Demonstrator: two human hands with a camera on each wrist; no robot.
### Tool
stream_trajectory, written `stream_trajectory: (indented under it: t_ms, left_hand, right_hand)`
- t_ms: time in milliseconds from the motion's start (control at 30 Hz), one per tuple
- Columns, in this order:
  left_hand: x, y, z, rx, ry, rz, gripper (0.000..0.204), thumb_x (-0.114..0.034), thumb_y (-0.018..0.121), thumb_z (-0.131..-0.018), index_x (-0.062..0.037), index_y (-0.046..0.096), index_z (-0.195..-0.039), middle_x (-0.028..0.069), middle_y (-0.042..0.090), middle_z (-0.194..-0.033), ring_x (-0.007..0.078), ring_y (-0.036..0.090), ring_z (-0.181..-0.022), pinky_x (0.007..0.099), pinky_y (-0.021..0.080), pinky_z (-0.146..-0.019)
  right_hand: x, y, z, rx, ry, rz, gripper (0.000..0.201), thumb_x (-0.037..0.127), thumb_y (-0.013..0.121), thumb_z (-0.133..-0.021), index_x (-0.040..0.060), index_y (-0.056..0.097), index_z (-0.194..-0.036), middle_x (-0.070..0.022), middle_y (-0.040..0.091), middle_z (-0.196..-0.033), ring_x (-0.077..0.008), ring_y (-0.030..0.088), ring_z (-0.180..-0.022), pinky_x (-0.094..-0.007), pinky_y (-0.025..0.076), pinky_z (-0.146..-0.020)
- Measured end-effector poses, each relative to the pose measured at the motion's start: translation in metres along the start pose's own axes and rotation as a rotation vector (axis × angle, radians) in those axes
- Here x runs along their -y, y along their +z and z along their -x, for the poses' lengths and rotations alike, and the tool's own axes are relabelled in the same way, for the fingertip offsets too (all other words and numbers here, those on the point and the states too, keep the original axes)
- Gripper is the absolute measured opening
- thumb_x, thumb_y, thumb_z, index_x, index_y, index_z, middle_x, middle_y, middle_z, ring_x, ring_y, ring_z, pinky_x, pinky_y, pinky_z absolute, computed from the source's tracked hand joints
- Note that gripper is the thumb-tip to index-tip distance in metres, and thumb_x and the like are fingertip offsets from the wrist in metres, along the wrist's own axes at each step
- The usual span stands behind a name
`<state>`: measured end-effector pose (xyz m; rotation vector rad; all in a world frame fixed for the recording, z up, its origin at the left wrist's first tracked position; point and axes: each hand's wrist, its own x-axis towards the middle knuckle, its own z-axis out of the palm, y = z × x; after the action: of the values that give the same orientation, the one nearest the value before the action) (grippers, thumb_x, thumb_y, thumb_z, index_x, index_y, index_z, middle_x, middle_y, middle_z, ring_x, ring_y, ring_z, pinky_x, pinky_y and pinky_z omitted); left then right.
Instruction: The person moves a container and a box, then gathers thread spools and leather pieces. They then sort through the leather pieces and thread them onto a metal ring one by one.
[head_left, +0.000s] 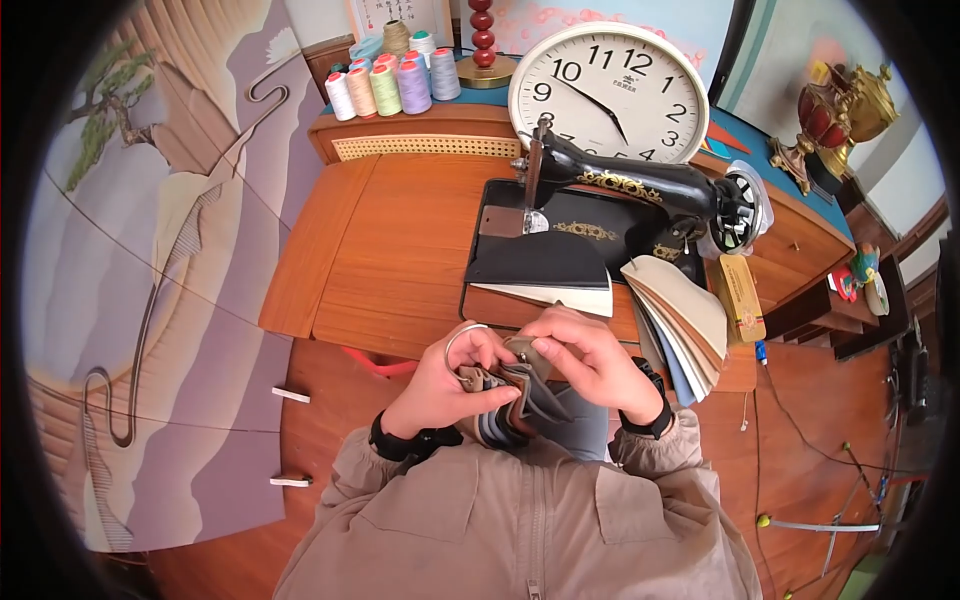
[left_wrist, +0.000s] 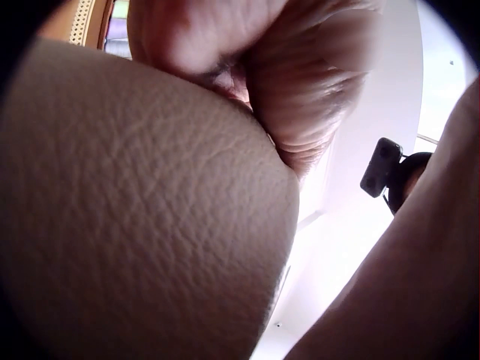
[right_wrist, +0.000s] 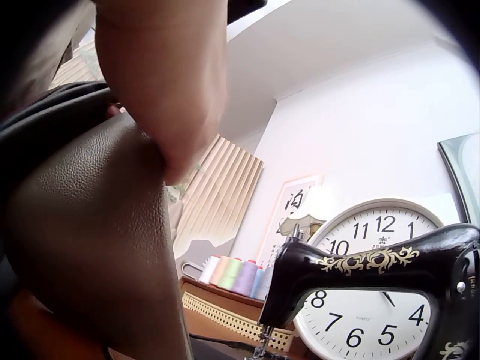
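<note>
In the head view, we find a leather bundle (head_left: 541,396) gathered between both hands, held in front of the person's body at the near edge of the table (head_left: 400,255). The left hand (head_left: 438,382) grips it from one side, thumb laid across the layers and fingers bent behind; the right hand (head_left: 597,362) pinches the upper part between thumb and fingers. We judge the bundle light and soft, inclined to splay where its layers are loose, and hardly fragile, though creasing or nail marks are possible; we would take hold where the edges stack together. Beyond the hands lie a black leather piece (head_left: 540,264) and a pale sheet beneath it (head_left: 596,302), next to a sewing machine (head_left: 622,182). To the right, a fan of swatches (head_left: 690,305) and a small box (head_left: 741,300) crowd the front edge and limit where the work could be laid down. A round clock (head_left: 625,85) and thread spools (head_left: 405,85) stand at the back, well apart from the hands. In the left wrist view, a tan panel (left_wrist: 142,202) fills the near field, with fingers bearing on its upper edge; its pebbled grain should resist slipping. In the right wrist view, an olive-brown panel (right_wrist: 90,187) bends gently without collapsing, suggesting moderate stiffness, and a hand meets its top edge; we cannot tell from this angle how the fingertips close.
</note>
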<state>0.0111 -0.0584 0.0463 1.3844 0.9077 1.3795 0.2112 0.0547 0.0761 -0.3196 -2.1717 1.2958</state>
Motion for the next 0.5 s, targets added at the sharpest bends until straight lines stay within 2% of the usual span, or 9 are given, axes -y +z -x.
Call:
stream_trajectory:
  t_ms: [100, 233, 500]
  left_hand:
    - [-0.001, 0.005, -0.003, -0.008, 0.010, 0.008, 0.038, 0.003, 0.080, -0.077, -0.0098, 0.047, -0.091, 0.0073, 0.059, -0.104, 0.0129, 0.060, -0.098, 0.0278, 0.050, -0.083]
    - [-0.002, 0.010, -0.007, 0.018, -0.003, -0.040, 0.040, 0.002, 0.081, -0.076, -0.0101, 0.047, -0.092, 0.0063, 0.058, -0.103, 0.0124, 0.060, -0.096, 0.0278, 0.050, -0.083]
    - [-0.004, 0.021, -0.013, -0.010, -0.004, 0.036, 0.043, 0.004, 0.082, -0.074, -0.0108, 0.047, -0.093, 0.0055, 0.055, -0.099, 0.0124, 0.059, -0.095, 0.0264, 0.049, -0.081]
  right_hand:
    - [0.008, -0.007, 0.003, 0.026, -0.071, -0.023, 0.015, 0.005, 0.061, -0.094, 0.0000, 0.066, -0.108, -0.0109, 0.062, -0.091, -0.0261, 0.058, -0.087, -0.0352, 0.046, -0.076]
    - [0.008, -0.015, 0.007, 0.035, -0.051, -0.016, 0.014, 0.006, 0.063, -0.094, 0.0020, 0.067, -0.106, -0.0095, 0.062, -0.088, -0.0256, 0.058, -0.086, -0.0354, 0.046, -0.075]
    - [0.014, -0.026, 0.011, 0.016, -0.154, 0.197, 0.013, 0.006, 0.067, -0.089, 0.0048, 0.069, -0.101, -0.0087, 0.060, -0.085, -0.0288, 0.056, -0.081, -0.0381, 0.046, -0.073]
